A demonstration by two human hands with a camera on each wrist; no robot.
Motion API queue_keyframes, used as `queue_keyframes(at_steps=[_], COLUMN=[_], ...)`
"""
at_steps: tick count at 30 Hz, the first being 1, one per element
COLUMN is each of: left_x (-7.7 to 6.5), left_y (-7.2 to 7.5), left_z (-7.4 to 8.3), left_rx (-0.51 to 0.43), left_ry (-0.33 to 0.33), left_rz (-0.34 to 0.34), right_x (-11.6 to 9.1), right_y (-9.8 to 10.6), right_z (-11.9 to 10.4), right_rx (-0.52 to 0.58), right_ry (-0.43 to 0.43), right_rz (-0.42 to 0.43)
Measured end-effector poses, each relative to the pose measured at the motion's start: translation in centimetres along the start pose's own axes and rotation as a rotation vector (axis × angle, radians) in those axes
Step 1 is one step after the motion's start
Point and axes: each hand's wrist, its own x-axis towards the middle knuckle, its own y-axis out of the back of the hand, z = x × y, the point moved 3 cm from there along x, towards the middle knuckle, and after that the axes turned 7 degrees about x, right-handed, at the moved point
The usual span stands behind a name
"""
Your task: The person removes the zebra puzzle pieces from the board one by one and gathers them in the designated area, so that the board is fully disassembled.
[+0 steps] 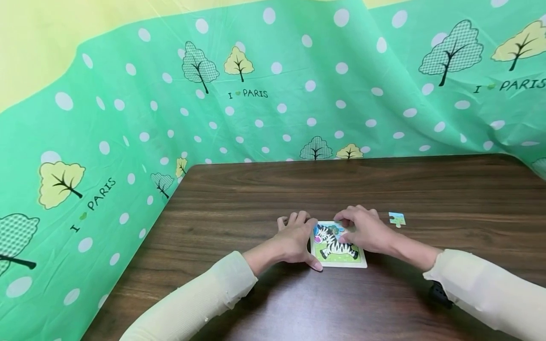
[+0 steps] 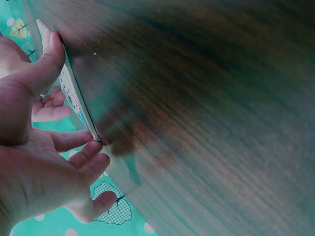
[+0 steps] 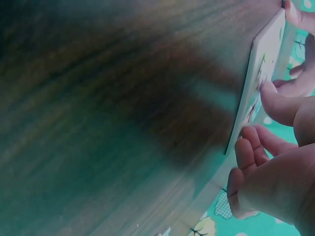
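A small jigsaw puzzle board [image 1: 337,259] with a white border and a running zebra lies flat on the table. My left hand [image 1: 294,241] grips its left side, thumb at the near left corner and index finger at the far left corner. Over the board's right part is my right hand [image 1: 366,231]. Its thumb [image 3: 275,104] bears on the picture and its index finger lies at the far edge, on either side of a jigsaw piece in the upper right part. The hand hides much of that corner. In the left wrist view the board's edge [image 2: 78,101] shows between thumb and fingers.
One loose jigsaw piece [image 1: 397,219], blue and green, lies right of the board, beyond the right forearm. The dark wood table [image 1: 239,189] ends at a green dotted cloth [image 1: 264,137] behind and at the left. A black device [image 1: 439,294] sits under the right sleeve.
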Motion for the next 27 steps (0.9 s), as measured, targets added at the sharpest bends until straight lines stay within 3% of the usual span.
queue_keyframes(at_steps=[16, 27], left_x=[-0.04, 0.04], left_y=[0.05, 0.07], left_z=[0.06, 0.06], left_rx=[-0.001, 0.004], left_ry=[0.008, 0.012], left_rz=[-0.009, -0.015], right_x=[0.31, 0.54], right_y=[-0.59, -0.35], right_z=[-0.42, -0.67], right_rx=[0.031, 0.035], right_ry=[-0.040, -0.018], right_rz=[-0.018, -0.043])
